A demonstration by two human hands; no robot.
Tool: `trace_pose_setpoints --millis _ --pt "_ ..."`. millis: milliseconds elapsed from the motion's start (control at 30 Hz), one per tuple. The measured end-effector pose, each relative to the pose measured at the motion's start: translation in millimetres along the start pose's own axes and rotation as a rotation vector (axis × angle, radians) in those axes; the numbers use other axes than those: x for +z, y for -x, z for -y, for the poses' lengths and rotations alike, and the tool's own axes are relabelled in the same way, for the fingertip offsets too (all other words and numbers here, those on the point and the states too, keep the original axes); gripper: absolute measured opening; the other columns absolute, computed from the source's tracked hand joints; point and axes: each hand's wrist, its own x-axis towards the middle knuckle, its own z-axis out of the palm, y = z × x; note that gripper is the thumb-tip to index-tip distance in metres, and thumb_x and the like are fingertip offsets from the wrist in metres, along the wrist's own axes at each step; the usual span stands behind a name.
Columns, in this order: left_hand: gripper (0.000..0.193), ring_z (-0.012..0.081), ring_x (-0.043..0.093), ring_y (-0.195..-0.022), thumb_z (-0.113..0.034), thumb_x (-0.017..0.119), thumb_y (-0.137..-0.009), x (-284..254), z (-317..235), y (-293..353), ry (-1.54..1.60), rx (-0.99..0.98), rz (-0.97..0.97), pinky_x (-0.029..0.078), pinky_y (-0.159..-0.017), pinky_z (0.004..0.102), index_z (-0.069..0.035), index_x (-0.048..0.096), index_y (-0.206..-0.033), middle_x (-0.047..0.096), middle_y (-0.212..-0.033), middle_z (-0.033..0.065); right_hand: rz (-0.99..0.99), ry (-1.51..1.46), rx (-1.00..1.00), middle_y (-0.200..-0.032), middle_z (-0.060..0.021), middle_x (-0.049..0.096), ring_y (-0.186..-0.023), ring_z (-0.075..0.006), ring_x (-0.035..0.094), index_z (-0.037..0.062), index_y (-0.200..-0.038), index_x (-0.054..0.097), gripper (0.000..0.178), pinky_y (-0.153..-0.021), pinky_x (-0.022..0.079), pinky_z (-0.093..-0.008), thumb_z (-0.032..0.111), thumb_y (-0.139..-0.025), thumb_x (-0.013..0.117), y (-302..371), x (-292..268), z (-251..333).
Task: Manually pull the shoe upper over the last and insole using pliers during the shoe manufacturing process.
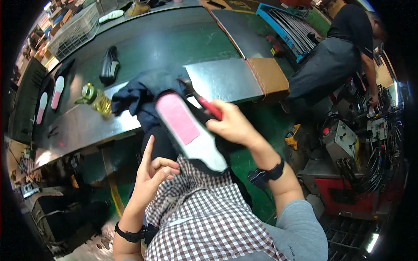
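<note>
Just off centre toward three o'clock, the right hand [230, 124] grips a red-handled tool [212, 109] beside a pink-and-white sole [178, 119]. At eight, the left hand [152, 172] extends one finger. A crate [76, 32] sits at ten; a person [335, 56] bends at two.

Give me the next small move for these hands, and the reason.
Probably bring the left hand onto the pink-and-white sole to steady it: the right hand grips the red-handled tool close beside that sole, while the left hand, index finger raised, is off to its left without gripping it.
</note>
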Motion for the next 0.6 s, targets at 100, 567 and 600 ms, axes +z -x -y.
trace_pose_setpoints --millis 100,567,600 --pt "0.084 0.0203 0.068 -0.096 -0.014 0.064 -0.095 -16.1 -4.3 -32.8 -0.027 0.083 -0.051 0.056 -0.080 0.0290 -0.010 0.012 -0.160 0.064 -0.112 0.0176 -0.124 0.085 0.093 -0.076 -0.0043 0.056 -0.074 -0.0112 0.052 -0.0039 -0.096 0.062 0.027 -0.066 0.046 -0.0304 0.010 -0.073 0.065 -30.3 -58.4 -24.7" --pt "0.080 0.0422 0.038 -0.133 -0.018 0.067 -0.077 -160.5 -34.0 -281.7 -0.930 0.365 -0.792 0.033 -0.112 0.0455 -0.002 0.036 -0.148 0.041 -0.140 0.0267 -0.574 0.984 0.387 -0.117 -0.0169 0.064 -0.104 -0.0442 0.062 0.0109 -0.122 0.053 0.034 -0.086 0.050 -0.0529 0.012 -0.089 0.060 -167.5 -224.3 -247.8" --pt "0.084 0.0427 0.036 -0.134 -0.019 0.068 -0.076 -170.6 -37.2 -300.9 -0.962 0.283 -0.838 0.032 -0.112 0.0485 -0.003 0.033 -0.150 0.040 -0.141 0.0259 -0.587 1.017 0.289 -0.116 -0.0171 0.063 -0.103 -0.0439 0.062 0.0112 -0.121 0.053 0.032 -0.085 0.050 -0.0530 0.012 -0.090 0.060 -172.7 -223.9 -257.5"
